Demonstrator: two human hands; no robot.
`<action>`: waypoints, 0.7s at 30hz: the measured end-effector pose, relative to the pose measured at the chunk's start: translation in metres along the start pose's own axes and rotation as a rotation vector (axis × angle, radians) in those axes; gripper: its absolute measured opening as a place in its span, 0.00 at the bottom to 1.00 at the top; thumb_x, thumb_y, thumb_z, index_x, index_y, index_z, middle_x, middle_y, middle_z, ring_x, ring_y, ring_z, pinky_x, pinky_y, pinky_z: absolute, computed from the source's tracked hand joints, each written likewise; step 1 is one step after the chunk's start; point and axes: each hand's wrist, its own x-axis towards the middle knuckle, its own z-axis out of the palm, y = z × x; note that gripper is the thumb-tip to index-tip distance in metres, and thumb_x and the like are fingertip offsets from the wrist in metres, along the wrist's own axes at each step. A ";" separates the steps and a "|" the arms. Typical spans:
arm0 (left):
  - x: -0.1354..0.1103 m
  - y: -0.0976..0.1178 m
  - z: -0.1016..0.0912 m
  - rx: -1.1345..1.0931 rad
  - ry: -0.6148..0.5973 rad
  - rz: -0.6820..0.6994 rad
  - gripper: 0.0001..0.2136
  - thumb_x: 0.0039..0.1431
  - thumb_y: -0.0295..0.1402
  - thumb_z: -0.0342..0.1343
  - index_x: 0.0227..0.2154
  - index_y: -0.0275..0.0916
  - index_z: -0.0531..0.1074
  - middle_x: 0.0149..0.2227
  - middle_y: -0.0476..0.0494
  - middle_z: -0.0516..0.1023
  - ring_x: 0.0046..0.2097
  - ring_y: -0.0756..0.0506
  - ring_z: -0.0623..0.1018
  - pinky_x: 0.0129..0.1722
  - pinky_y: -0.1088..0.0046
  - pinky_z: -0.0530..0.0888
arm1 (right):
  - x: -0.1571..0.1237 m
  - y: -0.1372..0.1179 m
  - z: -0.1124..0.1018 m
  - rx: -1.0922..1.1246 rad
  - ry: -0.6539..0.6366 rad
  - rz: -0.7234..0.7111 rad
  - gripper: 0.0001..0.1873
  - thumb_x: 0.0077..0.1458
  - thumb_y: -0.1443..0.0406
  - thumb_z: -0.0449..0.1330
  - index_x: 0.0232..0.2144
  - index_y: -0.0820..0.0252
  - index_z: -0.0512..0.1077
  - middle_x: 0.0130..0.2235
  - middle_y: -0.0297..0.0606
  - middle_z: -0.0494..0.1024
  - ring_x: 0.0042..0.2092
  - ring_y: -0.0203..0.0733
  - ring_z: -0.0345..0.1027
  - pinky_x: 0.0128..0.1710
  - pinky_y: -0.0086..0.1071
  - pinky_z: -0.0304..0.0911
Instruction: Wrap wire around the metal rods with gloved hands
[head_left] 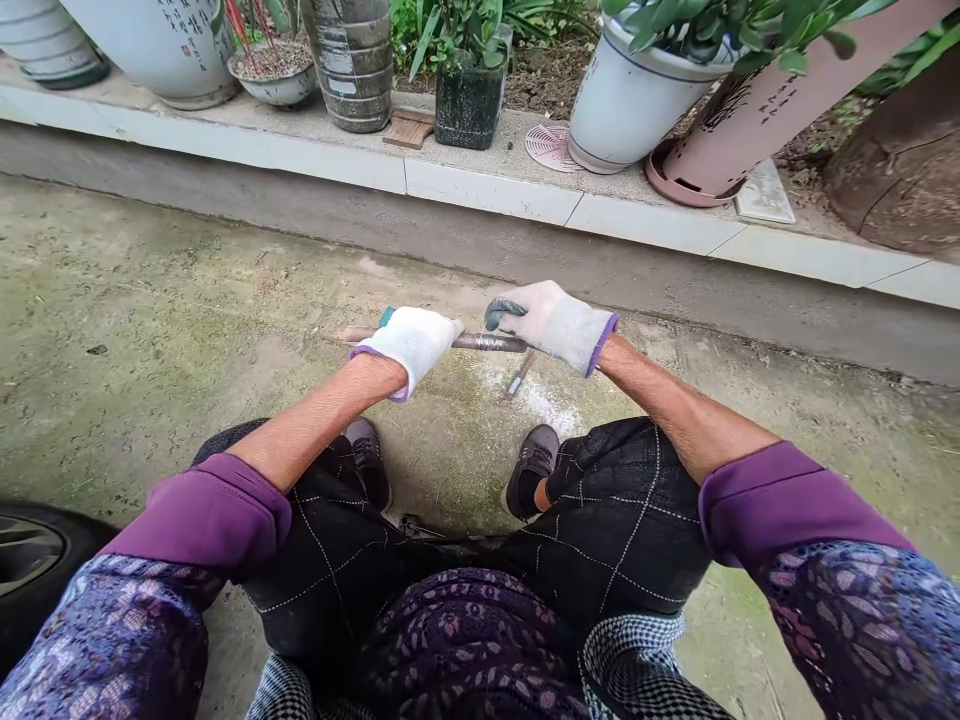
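Both my hands wear white knit gloves with purple cuffs. My left hand (411, 343) is wrapped round the left part of a thin brownish metal rod (480, 342) held level above the ground. My right hand (551, 322) grips the rod's right part, grey-coated fingertips curled over it. A short bare stretch of rod shows between the gloves, and its left end pokes out past my left glove. Below the rod, a small tool (519, 377) lies on the concrete beside a patch of white powder (544, 400).
I sit with knees apart, shoes (534, 466) on mossy concrete. A raised tiled ledge (487, 190) runs across the back with several plant pots, one white (626, 100), one black (469, 100). A dark tyre (30, 560) shows at the lower left.
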 end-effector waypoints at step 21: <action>-0.003 -0.010 0.016 -0.153 -0.143 0.121 0.10 0.54 0.32 0.55 0.33 0.35 0.81 0.28 0.33 0.80 0.33 0.38 0.80 0.36 0.63 0.73 | -0.010 -0.009 -0.006 0.077 0.088 -0.062 0.13 0.61 0.66 0.55 0.39 0.55 0.79 0.39 0.38 0.81 0.42 0.45 0.72 0.40 0.34 0.62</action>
